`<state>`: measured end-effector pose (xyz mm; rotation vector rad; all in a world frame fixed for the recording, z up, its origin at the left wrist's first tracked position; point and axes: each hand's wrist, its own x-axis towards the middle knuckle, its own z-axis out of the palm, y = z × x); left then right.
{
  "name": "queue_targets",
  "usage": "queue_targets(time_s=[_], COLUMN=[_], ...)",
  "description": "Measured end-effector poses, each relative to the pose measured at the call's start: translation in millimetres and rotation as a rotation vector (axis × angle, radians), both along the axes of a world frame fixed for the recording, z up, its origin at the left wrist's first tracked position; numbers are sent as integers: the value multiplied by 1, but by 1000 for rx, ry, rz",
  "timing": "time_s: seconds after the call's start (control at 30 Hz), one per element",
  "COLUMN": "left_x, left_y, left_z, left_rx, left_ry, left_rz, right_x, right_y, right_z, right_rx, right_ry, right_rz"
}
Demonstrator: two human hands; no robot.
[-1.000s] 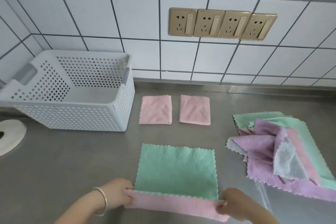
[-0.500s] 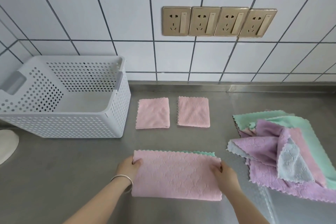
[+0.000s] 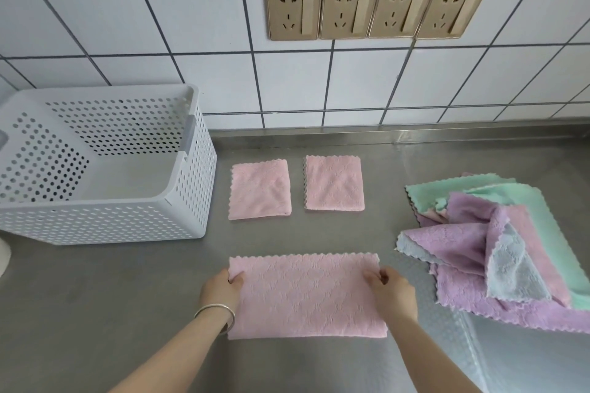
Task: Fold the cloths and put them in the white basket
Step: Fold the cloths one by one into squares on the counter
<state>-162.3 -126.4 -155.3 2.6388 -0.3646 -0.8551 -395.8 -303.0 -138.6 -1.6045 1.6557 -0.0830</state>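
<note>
A cloth folded in half, pink side up (image 3: 306, 295), lies flat on the steel counter in front of me. My left hand (image 3: 222, 290) rests on its left edge with the thumb pinching it; my right hand (image 3: 392, 292) does the same on its right edge. Two small folded pink cloths (image 3: 259, 190) (image 3: 334, 183) lie side by side behind it. The white perforated basket (image 3: 191, 175) stands at the left with nothing visible inside. A loose heap of purple, green and grey cloths (image 3: 498, 246) lies at the right.
A tiled wall with a row of gold sockets (image 3: 376, 8) rises behind the counter. A white round object (image 3: 3, 257) shows at the far left edge. A raised steel lip (image 3: 415, 134) runs along the back of the counter.
Both hands carried the near edge of the green cloth over to its far edge, so it now lies folded in half, pink side up. The view has moved closer.
</note>
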Motion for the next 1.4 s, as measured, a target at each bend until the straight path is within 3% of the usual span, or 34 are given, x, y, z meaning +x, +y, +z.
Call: queue_targets(time_s=[0.13, 0.2, 0.3, 0.37, 0.47, 0.57, 0.63, 0.93, 1.1, 1.2, 1.27, 1.4], left_x=[-4, -10, -24, -34, -51, -65, -70, -72, -74, -74, -79, -84], left_y=[0, 1, 2, 0, -4, -14, -16, -18, -21, -30, -38, -53], left_z=[1, 3, 0, 3, -5, -9, -6, 9, 13, 26, 37, 63], left_rx=[-14, -78, -89, -39, 1, 94, 180, 255, 235, 116, -100, -393], left_ry=[4, -111, -437, -523, -447, -360, -198, -175, -135, -116, -44, 399], left_rz=[28, 21, -320, -622, -910, -1045, -1027, -1051, -1012, -890, -713, -220], right_x=[0, -4, -16, -25, -35, -39, -41, -32, -28, -23, -14, 14], right_y=[3, 7, 15, 23, 34, 42, 47, 47, 43, 51, 60, 81], right_z=[4, 9, 15, 17, 16, 13, 11, 13, 16, 18, 20, 30], right_rx=[28, 27, 42, 85, 120, 134, 126, 95, 105, -66, -204, -596], right_ry=[-63, -77, -47, -22, 45, 90, 109, 296, 246, 172, 95, -103], right_rz=[-57, -51, -11, 31, 118, 167, 141, 183, 216, 237, 290, 507])
